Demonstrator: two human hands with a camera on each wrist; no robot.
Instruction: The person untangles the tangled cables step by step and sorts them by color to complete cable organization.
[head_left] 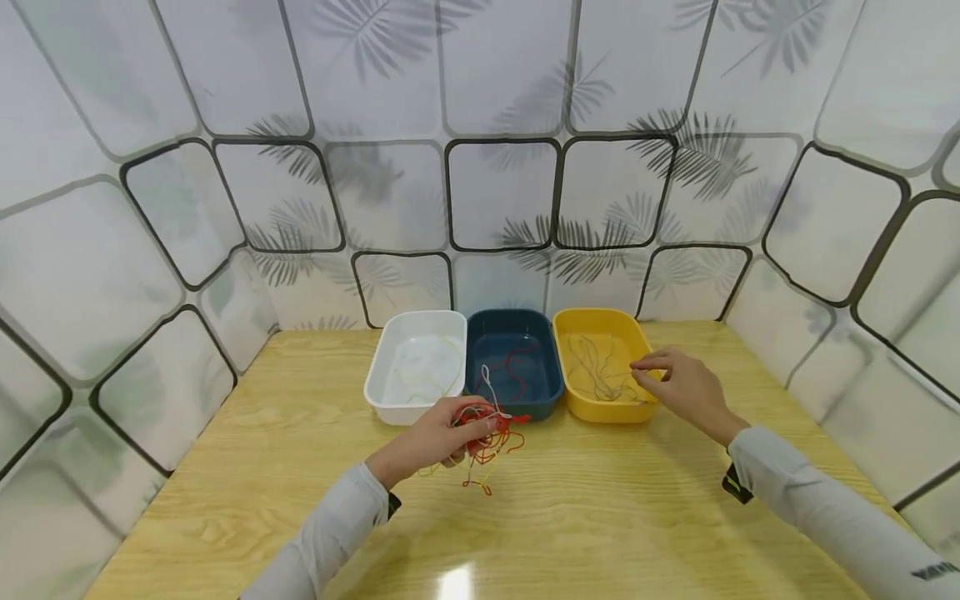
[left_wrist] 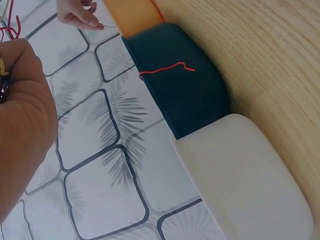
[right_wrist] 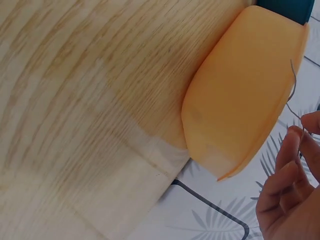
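My left hand (head_left: 427, 440) holds a tangle of thin cords (head_left: 486, 433), mostly red with white and yellow among them; loose ends and loops hang below the fingers. A white loop stands up over the dark blue bin. At the right side of the yellow bin (head_left: 607, 412), my right hand (head_left: 688, 393) pinches a thin grey cord (right_wrist: 294, 86) between thumb and forefinger. That cord trails over the bin's rim. More greyish cords (head_left: 592, 367) lie inside this bin. A red cord (left_wrist: 165, 68) hangs over the rim of the dark blue bin (left_wrist: 195, 102).
The white bin (head_left: 401, 415), dark blue bin and yellow bin stand side by side at the back of the wooden table (head_left: 600, 508). Pale yellowish cords lie in the white one. Patterned cloth (head_left: 502, 196) closes off the back and both sides.
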